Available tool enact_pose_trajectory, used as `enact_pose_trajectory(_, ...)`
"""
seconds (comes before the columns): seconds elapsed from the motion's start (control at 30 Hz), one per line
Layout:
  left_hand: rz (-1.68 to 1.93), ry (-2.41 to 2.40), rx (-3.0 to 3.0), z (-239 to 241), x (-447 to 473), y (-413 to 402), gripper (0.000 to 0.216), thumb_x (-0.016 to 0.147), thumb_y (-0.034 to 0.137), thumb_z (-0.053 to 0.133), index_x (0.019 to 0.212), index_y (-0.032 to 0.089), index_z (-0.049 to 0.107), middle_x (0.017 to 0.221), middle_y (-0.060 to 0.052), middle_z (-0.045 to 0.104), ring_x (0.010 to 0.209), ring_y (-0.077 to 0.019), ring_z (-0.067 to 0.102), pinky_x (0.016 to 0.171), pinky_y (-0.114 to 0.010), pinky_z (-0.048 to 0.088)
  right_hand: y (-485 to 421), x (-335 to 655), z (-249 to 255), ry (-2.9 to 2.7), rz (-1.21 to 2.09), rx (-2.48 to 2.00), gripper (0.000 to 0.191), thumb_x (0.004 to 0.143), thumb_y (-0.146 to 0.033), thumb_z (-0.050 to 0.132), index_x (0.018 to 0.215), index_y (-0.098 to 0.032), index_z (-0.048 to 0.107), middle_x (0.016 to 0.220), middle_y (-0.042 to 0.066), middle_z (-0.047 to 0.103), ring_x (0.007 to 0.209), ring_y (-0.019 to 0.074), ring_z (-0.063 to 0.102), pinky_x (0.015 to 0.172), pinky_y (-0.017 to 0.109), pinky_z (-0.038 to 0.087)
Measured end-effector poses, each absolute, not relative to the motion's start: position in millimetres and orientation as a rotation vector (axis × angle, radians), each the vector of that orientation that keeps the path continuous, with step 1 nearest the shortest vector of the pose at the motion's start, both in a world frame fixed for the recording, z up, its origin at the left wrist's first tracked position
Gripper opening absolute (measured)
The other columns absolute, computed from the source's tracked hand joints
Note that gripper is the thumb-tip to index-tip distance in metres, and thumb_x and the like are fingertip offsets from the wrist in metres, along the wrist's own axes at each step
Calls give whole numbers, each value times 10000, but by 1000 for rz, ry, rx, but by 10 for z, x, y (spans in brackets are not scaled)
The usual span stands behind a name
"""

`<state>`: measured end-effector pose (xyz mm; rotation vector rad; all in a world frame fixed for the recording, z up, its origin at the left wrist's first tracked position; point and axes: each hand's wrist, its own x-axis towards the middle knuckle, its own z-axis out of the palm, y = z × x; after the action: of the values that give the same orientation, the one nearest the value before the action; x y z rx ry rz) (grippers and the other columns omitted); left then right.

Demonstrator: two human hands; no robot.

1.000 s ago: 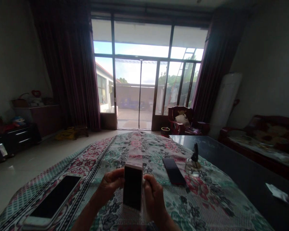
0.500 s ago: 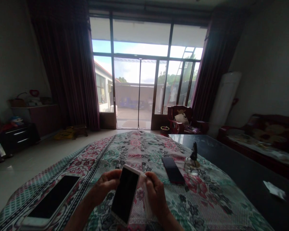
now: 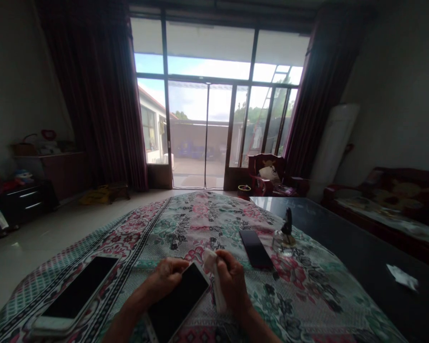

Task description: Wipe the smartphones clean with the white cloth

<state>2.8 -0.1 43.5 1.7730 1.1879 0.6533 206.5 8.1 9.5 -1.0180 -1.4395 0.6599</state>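
My left hand [image 3: 166,277] grips the top edge of a white-framed phone [image 3: 175,307] with a dark screen, which leans low over the flowered cloth [image 3: 207,219]. Just to the right of that phone, my right hand [image 3: 232,283] is closed on a small white cloth or wipe [image 3: 212,267]. A second white phone [image 3: 73,295] lies flat on the cloth at the lower left. A dark phone [image 3: 255,248] lies flat ahead of my right hand.
A small glass bottle with a dark top [image 3: 285,234] stands next to the dark phone. A dark glossy table [image 3: 361,257] with a scrap of white paper [image 3: 400,277] runs along the right. Beyond are a sofa [image 3: 389,200], glass doors [image 3: 207,133] and a low cabinet [image 3: 25,200].
The phone has gone from upright between both hands to tilted down and left, close to the cloth. My right hand has let go of it and still holds the white wipe.
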Motion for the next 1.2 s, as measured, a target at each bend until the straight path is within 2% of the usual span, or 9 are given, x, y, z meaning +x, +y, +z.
enact_pose_trajectory(0.07, 621, 1396, 1950, 413, 88, -22, 275, 708, 247, 467, 828, 164, 700, 696, -2, 648, 675, -170, 562, 628, -249, 400, 92, 2071, 82, -1442, 642, -1022, 262, 829, -310, 438, 798, -173, 659, 720, 30, 664, 654, 165, 578, 589, 227, 444)
enact_pose_trajectory(0.13, 537, 1554, 2076, 397, 140, -73, 353, 703, 320, 541, 993, 176, 680, 839, -36, 674, 807, -218, 590, 730, -284, 430, 103, 2081, 73, -1442, 613, -1030, 263, 827, -311, 443, 812, -170, 665, 715, 29, 669, 651, 167, 586, 593, 230, 448)
enact_pose_trajectory(0.23, 392, 1647, 2151, 374, 219, -172, 775, 581, 377, 692, 1308, 178, 517, 1214, -131, 594, 1120, -332, 512, 934, -385, 407, 121, 2110, 72, -1432, 562, -1060, 261, 832, -312, 447, 835, -168, 665, 710, 27, 672, 649, 169, 594, 603, 236, 455)
enact_pose_trajectory(0.3, 333, 1665, 2166, 357, 257, -215, 888, 540, 314, 706, 1378, 175, 449, 1334, -162, 512, 1228, -376, 432, 1007, -440, 365, 132, 2133, 81, -1422, 527, -1085, 266, 845, -318, 445, 868, -167, 663, 725, 30, 678, 663, 173, 604, 618, 243, 462)
enact_pose_trajectory(0.5, 307, 1394, 2262, 374, 202, -196, 931, 553, 158, 585, 1452, 180, 345, 1466, -128, 408, 1357, -329, 319, 1140, -436, 231, 163, 2135, 59, -1497, 392, -1066, 258, 871, -313, 449, 913, -181, 667, 847, 60, 710, 800, 193, 643, 741, 278, 486)
enact_pose_trajectory(0.63, 324, 1372, 2274, 376, 148, -174, 908, 566, 151, 555, 1448, 132, 341, 1483, -143, 385, 1370, -311, 307, 1159, -419, 207, 150, 2077, 3, -1629, 407, -1118, 234, 856, -257, 462, 916, -182, 676, 889, 71, 716, 831, 192, 655, 755, 272, 477)
enact_pose_trajectory(0.83, 371, 1400, 2295, 179, 101, -104, 906, 559, 141, 557, 1437, 102, 336, 1481, -160, 382, 1381, -310, 295, 1162, -406, 212, 37, 2035, 36, -1910, 397, -1287, 197, 809, -148, 500, 816, -200, 690, 809, 42, 714, 784, 183, 652, 721, 253, 422)
enact_pose_trajectory(0.97, 434, 1388, 2290, 120, 87, -63, 899, 550, 141, 567, 1424, 150, 357, 1448, -141, 428, 1346, -304, 354, 1143, -398, 251, -63, 2046, 41, -1990, 335, -1322, 203, 774, -84, 515, 789, -200, 680, 779, 34, 696, 780, 177, 639, 725, 245, 402)
enact_pose_trajectory(1.2, 453, 1364, 2247, 263, 130, -105, 853, 543, 155, 601, 1376, 207, 423, 1383, -105, 503, 1284, -318, 416, 1107, -416, 291, -41, 2039, -8, -2039, 287, -1402, 225, 823, -89, 503, 807, -204, 695, 850, 54, 651, 783, 159, 612, 718, 225, 402)
